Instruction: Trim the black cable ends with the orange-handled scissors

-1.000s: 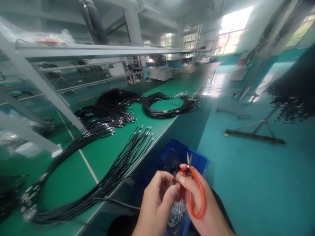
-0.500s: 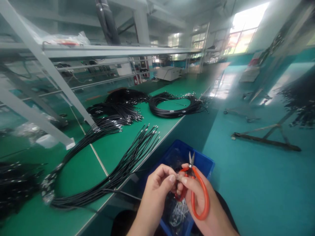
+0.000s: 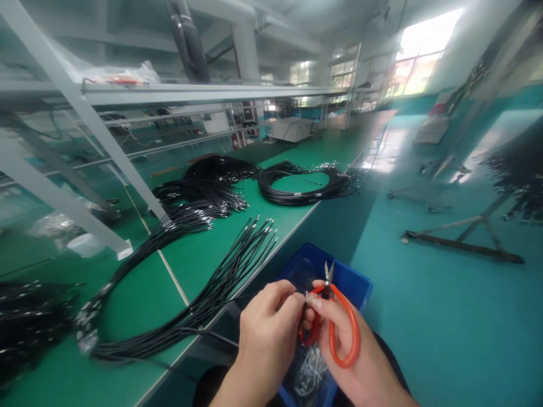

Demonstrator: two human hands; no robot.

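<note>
In front of me my right hand [image 3: 339, 325] is closed around scissors [image 3: 350, 339] with orange-red handles, their blades parted and pointing up. Its thumb and forefinger also pinch a tiny pale piece too small to name. My left hand [image 3: 269, 322] is closed right beside it, fingertips together at the same spot. A black cable [image 3: 218, 337] runs from the bench edge behind my left hand, and a short dark length shows between the hands. On the green bench a curved bundle of black cables [image 3: 148, 345] lies with its metal-tipped ends fanned out.
A blue bin [image 3: 358, 282] holding white and clear scraps stands below my hands. Further along the green bench [image 3: 169, 282] lie a coiled cable bundle [image 3: 292, 198] and more black cables [image 3: 220, 169]. White shelf posts [image 3: 102, 135] rise at left. A wheeled stand [image 3: 462, 246] is on the right.
My left hand has turned over, so its back now faces up and its fingertips are more hidden. The right hand and scissors have barely moved.
</note>
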